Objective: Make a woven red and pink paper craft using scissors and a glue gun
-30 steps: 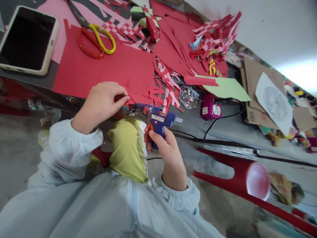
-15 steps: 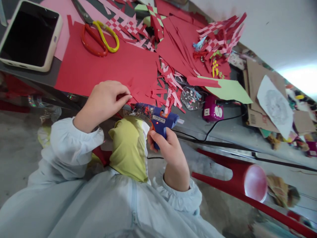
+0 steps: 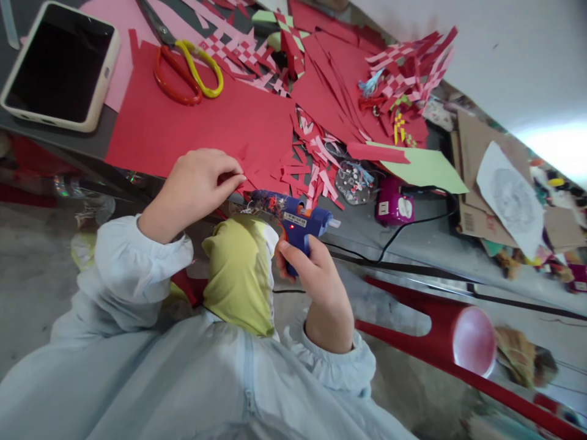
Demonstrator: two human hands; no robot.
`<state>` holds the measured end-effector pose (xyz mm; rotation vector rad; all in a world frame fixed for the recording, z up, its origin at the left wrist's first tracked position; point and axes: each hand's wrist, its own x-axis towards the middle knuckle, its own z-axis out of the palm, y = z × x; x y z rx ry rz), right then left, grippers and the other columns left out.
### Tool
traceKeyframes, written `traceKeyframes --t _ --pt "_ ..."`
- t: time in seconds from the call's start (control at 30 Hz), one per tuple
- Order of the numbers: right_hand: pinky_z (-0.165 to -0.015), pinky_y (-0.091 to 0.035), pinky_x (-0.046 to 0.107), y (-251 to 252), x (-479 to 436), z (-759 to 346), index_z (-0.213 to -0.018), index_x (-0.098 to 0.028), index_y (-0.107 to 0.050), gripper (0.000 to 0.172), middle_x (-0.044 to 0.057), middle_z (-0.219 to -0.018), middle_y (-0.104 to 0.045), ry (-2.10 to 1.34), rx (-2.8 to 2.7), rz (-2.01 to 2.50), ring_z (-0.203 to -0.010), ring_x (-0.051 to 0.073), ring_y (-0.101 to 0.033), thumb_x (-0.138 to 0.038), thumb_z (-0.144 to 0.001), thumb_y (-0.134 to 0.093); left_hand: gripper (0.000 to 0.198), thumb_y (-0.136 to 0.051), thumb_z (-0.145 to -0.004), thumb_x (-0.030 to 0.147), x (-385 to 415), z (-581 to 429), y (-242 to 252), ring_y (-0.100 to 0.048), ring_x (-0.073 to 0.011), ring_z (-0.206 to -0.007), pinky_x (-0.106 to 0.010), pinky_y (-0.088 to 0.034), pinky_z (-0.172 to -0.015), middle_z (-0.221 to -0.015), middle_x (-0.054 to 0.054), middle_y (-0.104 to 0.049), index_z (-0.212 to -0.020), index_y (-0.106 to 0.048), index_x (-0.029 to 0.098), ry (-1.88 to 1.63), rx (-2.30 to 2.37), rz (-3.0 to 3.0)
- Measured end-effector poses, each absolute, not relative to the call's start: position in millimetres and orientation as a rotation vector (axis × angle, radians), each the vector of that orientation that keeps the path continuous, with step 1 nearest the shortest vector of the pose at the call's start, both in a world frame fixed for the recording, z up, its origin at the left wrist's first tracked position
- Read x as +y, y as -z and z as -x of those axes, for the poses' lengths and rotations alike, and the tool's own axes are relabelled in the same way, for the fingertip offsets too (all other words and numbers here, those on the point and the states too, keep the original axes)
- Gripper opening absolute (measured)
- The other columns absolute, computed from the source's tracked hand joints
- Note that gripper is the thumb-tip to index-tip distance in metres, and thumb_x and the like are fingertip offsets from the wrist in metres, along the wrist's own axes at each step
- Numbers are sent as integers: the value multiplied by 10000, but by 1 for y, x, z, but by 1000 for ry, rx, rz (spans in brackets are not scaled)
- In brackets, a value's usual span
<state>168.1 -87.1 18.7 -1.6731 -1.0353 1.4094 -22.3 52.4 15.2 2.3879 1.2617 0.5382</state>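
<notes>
In my right hand (image 3: 302, 260) is a blue hot glue gun (image 3: 297, 223), held by its handle with a small red light lit. Its nozzle points left, and strings of glue with bits of red cling to the front. A clear glue stick (image 3: 334, 223) pokes out at the back. My left hand (image 3: 202, 180) is closed in a pinch at the table edge, just above the nozzle tip. Red paper shows at its fingertips, though most of what it pinches is hidden. Beneath and beyond lies a large red paper sheet (image 3: 202, 125) with cut red and pink strips (image 3: 314, 153) beside it.
Scissors (image 3: 188, 73) with red and yellow handles and a phone (image 3: 59, 67) lie at left. Woven paper pieces (image 3: 413, 64), green paper (image 3: 422, 168), a clear dish of beads (image 3: 355, 182) and a purple plug block (image 3: 394, 201) with a black cord are to the right.
The whole view has shifted very slightly. Both hands keep nearly the same pose, with the glue gun still close to the left fingertips.
</notes>
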Motion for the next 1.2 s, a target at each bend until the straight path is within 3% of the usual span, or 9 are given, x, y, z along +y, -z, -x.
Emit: traceKeyframes --t 1.2 --pt "-463 -351 215 -23 -82 -168 -757 -198 -514 193 -62 -574 -526 -1391 -1102 1729 -484 69 -481 -349 -855 -583 326 -445 -924 364 51 22 -21 -649 -218 -922 -321 -429 -796 -952 -64 -728 -966 -718 192 -445 1303 -2382"
